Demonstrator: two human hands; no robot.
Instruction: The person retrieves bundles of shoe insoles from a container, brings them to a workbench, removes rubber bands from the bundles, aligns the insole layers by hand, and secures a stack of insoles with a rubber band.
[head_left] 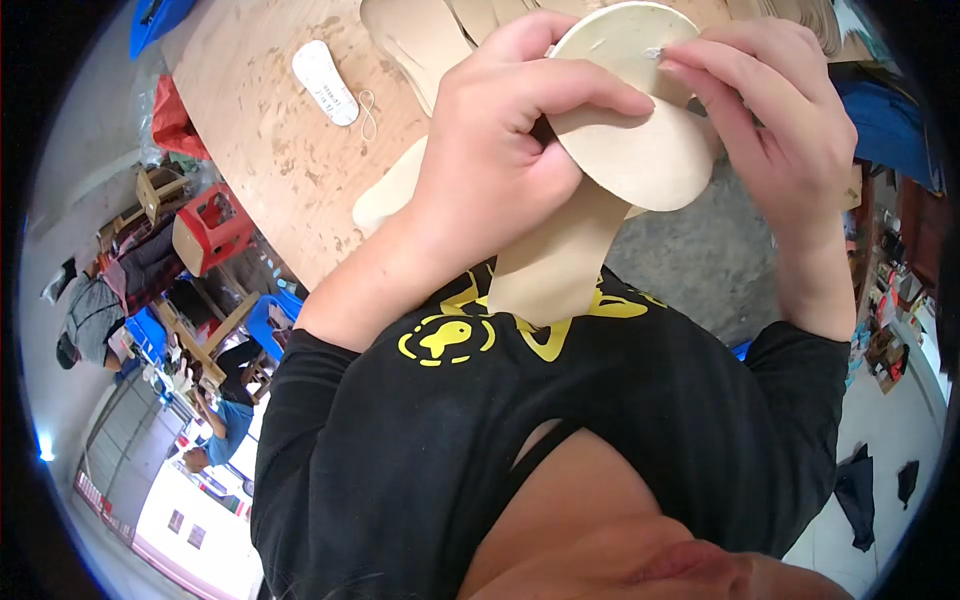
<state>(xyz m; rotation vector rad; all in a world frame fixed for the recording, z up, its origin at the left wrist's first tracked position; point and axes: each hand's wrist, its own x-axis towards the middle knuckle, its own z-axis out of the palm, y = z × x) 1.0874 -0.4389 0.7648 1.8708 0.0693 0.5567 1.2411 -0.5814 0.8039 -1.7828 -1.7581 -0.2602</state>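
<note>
My left hand (510, 120) is wrapped round a cream, insole-shaped sheet (640, 165), with one finger lying across its face. A second long tan piece (555, 255) hangs below it, in front of my black shirt. My right hand (760, 105) has its thumb and index finger pinched together at the sheet's upper right, on a small whitish bit (652, 54) too small to make out. Left of my hands, a white insole-shaped template (325, 83) with dark markings lies on the table beside a thin loop of string (368, 115).
The wooden table (250, 130) holds tan sheets (410, 45) at its top and another cream piece (385, 190) near my left wrist. A red stool (215, 228) and blue chairs stand left. One person (225, 430) is at lower left, another (95, 320) farther left.
</note>
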